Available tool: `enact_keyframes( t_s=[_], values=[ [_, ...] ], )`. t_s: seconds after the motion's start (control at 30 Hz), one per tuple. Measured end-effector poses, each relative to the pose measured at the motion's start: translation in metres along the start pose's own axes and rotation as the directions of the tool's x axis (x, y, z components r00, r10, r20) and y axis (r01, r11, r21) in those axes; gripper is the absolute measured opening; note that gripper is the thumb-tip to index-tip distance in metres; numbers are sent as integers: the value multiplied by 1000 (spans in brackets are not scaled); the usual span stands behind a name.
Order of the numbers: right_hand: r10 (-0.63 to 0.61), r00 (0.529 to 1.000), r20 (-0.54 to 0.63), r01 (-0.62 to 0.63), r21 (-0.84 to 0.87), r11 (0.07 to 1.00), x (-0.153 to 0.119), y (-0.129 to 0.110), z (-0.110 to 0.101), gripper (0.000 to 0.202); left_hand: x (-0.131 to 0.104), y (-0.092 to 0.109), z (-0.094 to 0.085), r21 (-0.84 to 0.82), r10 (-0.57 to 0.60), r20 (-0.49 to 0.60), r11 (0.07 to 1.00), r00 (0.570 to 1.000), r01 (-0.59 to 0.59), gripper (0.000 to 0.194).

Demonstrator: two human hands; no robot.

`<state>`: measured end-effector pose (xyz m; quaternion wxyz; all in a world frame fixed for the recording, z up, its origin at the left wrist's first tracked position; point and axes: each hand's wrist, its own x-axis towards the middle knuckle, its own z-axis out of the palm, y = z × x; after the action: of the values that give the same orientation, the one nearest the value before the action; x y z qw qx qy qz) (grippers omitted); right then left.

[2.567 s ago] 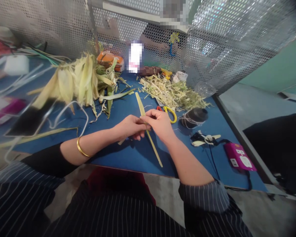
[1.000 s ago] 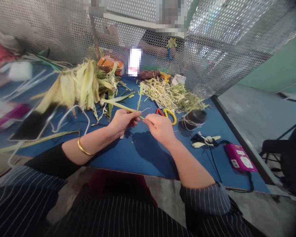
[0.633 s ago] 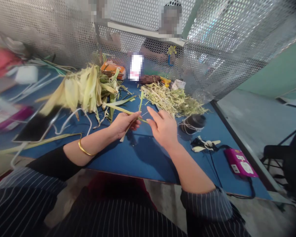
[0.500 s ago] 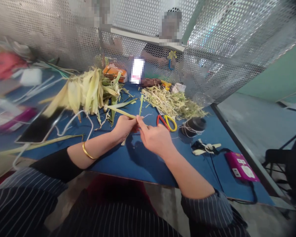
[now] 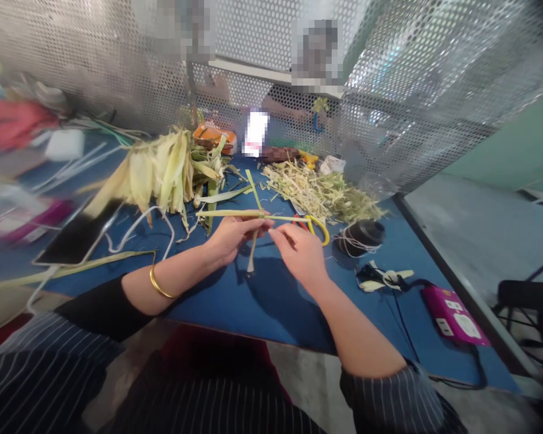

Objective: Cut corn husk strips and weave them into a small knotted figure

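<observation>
My left hand (image 5: 235,236) pinches a cross of pale green corn husk strips (image 5: 228,213) where they meet. One strip lies sideways; the other points away from me and down past my fingers. Just right of the crossing, my right hand (image 5: 302,250) has its thumb and forefinger pressed together; anything between them is too fine to make out. A thin white thread shows near the crossing. Scissors (image 5: 320,231) with red and yellow handles lie behind my right hand, partly hidden. A dark spool (image 5: 361,237) wound with pale thread is to its right.
Whole corn husks (image 5: 165,175) are heaped at left, shredded husk (image 5: 319,191) at the back. A dark tablet-like panel (image 5: 79,235) with a white cable lies left. A magenta power strip (image 5: 455,313) is at right. Perforated metal sheet (image 5: 253,36) borders the table; people are behind it.
My right hand has drawn back from the crossing, slightly right and down. More of the crossed strips now shows, with the sideways strip more level. The view has shifted slightly.
</observation>
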<state>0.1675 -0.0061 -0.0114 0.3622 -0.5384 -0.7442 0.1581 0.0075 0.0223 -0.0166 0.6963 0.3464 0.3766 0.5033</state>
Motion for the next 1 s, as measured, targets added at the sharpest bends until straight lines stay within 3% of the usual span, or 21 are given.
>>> enact_keyframes(
  t_s=[0.1,0.27,0.43,0.6,0.7,0.8,1.0],
  values=[
    [122,971,204,-168,227,959,3,-1,12,34,-1,-1,2,-8,7,9,1000,1000,-7,18],
    [214,964,156,-263,482,836,-3,-3,32,27,-1,-7,1,-36,-51,45,998,998,52,20],
    [176,976,125,-215,471,856,-5,-3,35,26,0,-9,-2,-34,-57,19,998,998,58,22],
    [147,973,177,-207,395,895,-5,-2,30,25,0,-7,2,-9,-91,-47,996,995,90,19],
    [167,968,188,-234,429,873,-4,-1,31,25,3,-6,1,4,-110,-53,994,993,111,17],
    [266,944,198,-331,586,739,-1,0,32,28,5,-6,-2,-4,-96,-21,995,995,96,18],
    [502,837,218,-411,856,313,10,14,28,29,1,-10,-1,129,-52,63,991,997,43,28]
  ],
)
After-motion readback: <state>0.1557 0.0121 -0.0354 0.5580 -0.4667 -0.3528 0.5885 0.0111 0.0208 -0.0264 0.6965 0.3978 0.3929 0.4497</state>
